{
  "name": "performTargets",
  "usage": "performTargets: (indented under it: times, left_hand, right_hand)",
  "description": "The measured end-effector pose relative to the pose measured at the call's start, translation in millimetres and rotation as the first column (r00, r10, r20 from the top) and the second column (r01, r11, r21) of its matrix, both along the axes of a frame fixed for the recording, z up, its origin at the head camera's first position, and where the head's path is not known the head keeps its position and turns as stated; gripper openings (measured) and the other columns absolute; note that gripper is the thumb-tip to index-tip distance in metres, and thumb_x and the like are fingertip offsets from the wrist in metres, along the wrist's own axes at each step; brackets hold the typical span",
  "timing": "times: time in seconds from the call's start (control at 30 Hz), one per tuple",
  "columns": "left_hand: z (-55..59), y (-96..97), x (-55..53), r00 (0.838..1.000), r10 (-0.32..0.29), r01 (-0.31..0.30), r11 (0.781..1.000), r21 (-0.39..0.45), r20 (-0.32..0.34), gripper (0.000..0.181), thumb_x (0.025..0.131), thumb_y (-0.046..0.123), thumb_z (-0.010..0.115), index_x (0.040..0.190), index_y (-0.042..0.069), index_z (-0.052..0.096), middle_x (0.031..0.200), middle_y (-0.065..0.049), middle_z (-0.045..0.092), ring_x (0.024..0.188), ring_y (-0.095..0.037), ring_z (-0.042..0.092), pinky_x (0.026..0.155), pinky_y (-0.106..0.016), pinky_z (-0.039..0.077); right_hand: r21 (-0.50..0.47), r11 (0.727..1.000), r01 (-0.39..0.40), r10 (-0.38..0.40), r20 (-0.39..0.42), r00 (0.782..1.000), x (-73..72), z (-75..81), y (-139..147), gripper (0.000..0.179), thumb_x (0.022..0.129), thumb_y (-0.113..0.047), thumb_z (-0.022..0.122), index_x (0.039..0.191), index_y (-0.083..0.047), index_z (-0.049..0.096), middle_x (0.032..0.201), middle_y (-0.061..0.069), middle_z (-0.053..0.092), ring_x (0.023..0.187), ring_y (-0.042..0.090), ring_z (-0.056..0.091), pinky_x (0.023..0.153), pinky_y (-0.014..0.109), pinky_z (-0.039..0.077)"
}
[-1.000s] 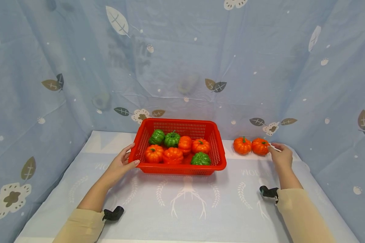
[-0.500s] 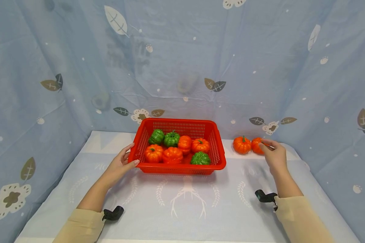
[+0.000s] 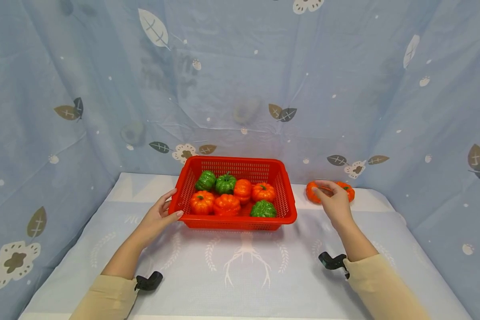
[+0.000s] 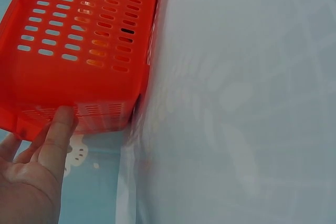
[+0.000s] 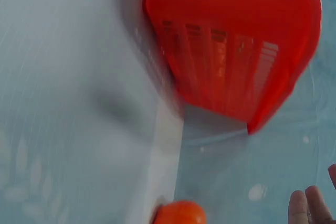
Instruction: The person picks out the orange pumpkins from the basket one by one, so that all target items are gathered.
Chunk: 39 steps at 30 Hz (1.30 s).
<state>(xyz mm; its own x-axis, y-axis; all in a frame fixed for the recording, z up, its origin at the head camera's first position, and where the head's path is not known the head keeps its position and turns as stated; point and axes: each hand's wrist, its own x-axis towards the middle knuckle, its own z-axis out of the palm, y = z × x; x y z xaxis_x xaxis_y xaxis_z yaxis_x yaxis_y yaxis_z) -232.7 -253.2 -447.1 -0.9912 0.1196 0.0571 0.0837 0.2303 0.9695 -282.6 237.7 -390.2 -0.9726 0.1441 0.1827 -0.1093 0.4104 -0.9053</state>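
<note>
A red perforated plastic basket (image 3: 289,198) holds several small orange and green pumpkins, including a pale-speckled green pumpkin (image 3: 263,209) at the front right. My left hand (image 3: 156,220) rests against the basket's left end, its thumb at the front corner and fingers along the side. In the left wrist view the fingers (image 4: 56,142) touch the basket's outside wall. My right hand (image 3: 338,204) hovers with thumb and fingers apart in front of a left orange pumpkin (image 3: 311,193), partly covering it. A right orange pumpkin (image 3: 346,187) sits just behind that hand.
A pale patterned cloth (image 3: 248,275) covers the table. Blue printed curtains (image 3: 232,80) stand close behind and along both sides. A black camera mount is on each wrist, the left mount (image 3: 149,281) and the right mount (image 3: 332,261).
My right hand has moved left, from beside the right orange pumpkin to in front of the left one. My left hand and the basket have stayed still.
</note>
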Motion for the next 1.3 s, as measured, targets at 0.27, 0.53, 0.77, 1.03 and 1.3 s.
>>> performTargets:
  times: [0.27, 0.53, 0.77, 1.03, 1.3]
  left_hand:
    - [1.0, 0.0, 0.0, 1.0, -0.008, 0.008, 1.0, 0.005, -0.007, 0.083, 0.096, 0.019, 0.068, 0.161, 0.013, 0.017, 0.154, -0.027, 0.035, 0.137, -0.044, 0.042, 0.097, -0.035, 0.052]
    - [0.7, 0.1, 0.2, 1.0, -0.008, 0.008, 1.0, 0.015, -0.007, 0.081, 0.096, 0.015, 0.067, 0.16, 0.013, 0.017, 0.155, -0.026, 0.035, 0.138, -0.044, 0.041, 0.097, -0.035, 0.051]
    - [0.1, 0.4, 0.4, 1.0, -0.006, 0.006, 1.0, 0.007, -0.004, 0.081, 0.096, 0.014, 0.066, 0.161, 0.014, 0.017, 0.155, -0.025, 0.035, 0.138, -0.044, 0.041, 0.097, -0.037, 0.051]
    - [-0.4, -0.7, -0.1, 1.0, -0.002, 0.002, 1.0, 0.006, 0.004, 0.082, 0.096, 0.016, 0.067, 0.161, 0.014, 0.016, 0.155, -0.026, 0.034, 0.138, -0.044, 0.04, 0.098, -0.037, 0.051]
    - [0.6, 0.3, 0.5, 1.0, -0.001, 0.001, 1.0, -0.003, 0.009, 0.084, 0.095, 0.019, 0.069, 0.161, 0.014, 0.016, 0.155, -0.026, 0.034, 0.138, -0.044, 0.04, 0.098, -0.039, 0.05]
  right_hand:
    - [0.086, 0.989, -0.118, 0.124, -0.064, 0.99, -7.2, 3.8, -39.7, 0.033, 0.096, -0.016, 0.068, 0.126, -0.002, 0.065, 0.13, 0.021, 0.061, 0.121, 0.034, 0.058, 0.098, 0.05, 0.051]
    - [0.102, 0.966, -0.237, 0.247, -0.097, 0.964, -13.6, 10.4, -74.0, 0.032, 0.095, -0.018, 0.07, 0.124, -0.003, 0.066, 0.13, 0.017, 0.061, 0.119, 0.036, 0.057, 0.103, 0.05, 0.047]
    - [0.159, 0.941, -0.299, 0.312, -0.061, 0.948, -24.1, 6.9, -105.0, 0.032, 0.095, -0.019, 0.071, 0.125, -0.009, 0.066, 0.129, 0.014, 0.059, 0.119, 0.036, 0.057, 0.094, 0.047, 0.054]
    - [0.224, 0.92, -0.321, 0.323, 0.029, 0.946, -38.8, 0.6, -138.8, 0.036, 0.094, -0.02, 0.072, 0.127, -0.009, 0.065, 0.137, 0.013, 0.052, 0.118, 0.032, 0.054, 0.091, 0.043, 0.054]
    - [0.307, 0.882, -0.357, 0.342, 0.105, 0.934, -51.9, -6.9, -163.5, 0.046, 0.093, -0.021, 0.073, 0.134, -0.005, 0.06, 0.141, 0.015, 0.052, 0.133, 0.033, 0.047, 0.108, 0.048, 0.042]
